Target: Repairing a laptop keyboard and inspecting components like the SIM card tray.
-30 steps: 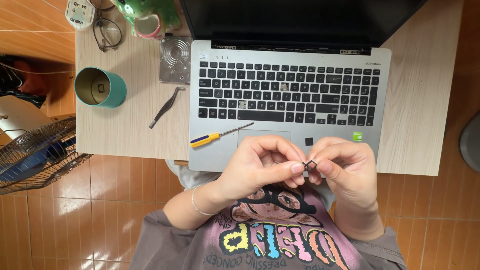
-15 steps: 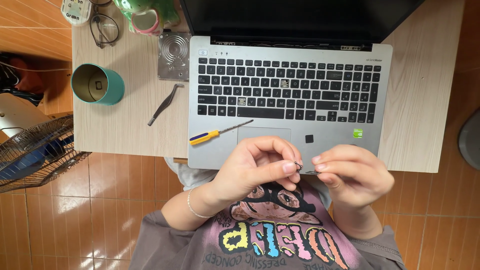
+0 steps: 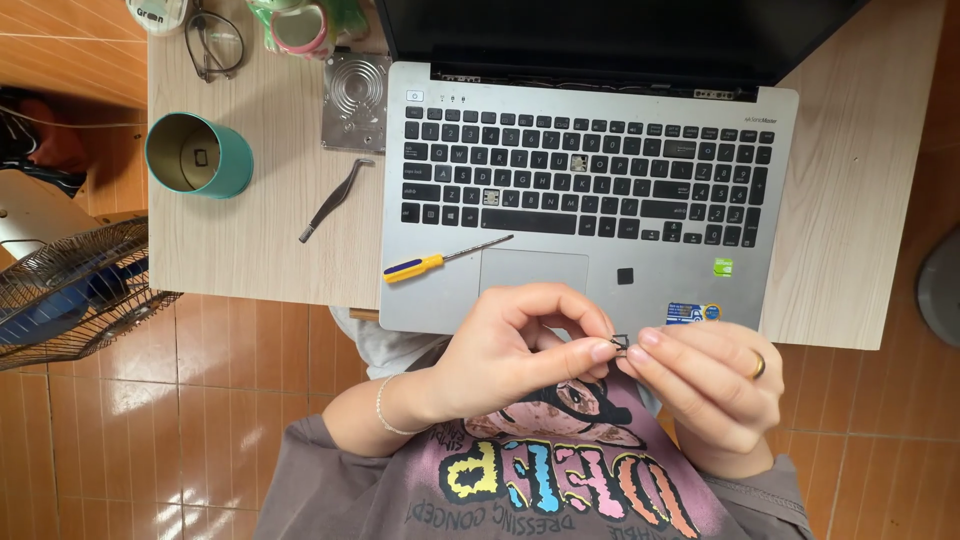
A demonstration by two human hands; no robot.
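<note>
Both hands — left hand (image 3: 510, 350), right hand (image 3: 705, 385) — pinch a small black keycap (image 3: 620, 342) between fingertips near the laptop (image 3: 600, 275); refitting it onto the keyboard's gap (image 3: 490, 197) likely calls for careful alignment.

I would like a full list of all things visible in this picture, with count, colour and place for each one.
laptop: one, silver with black keys, some keycaps missing, on desk
screwdriver: one, yellow-blue handle, on laptop's front left corner
tweezers: one, dark, left of laptop
cup: one, teal, desk's left edge
metal plate: one, silver, behind tweezers
glasses: one pair, dark, desk's back left
fan: one, dark grille, on floor at left
desk: one, light wood
keycap: one, small, black, between both hands
left hand: pinching keycap
right hand: ring on finger, pinching keycap
</note>
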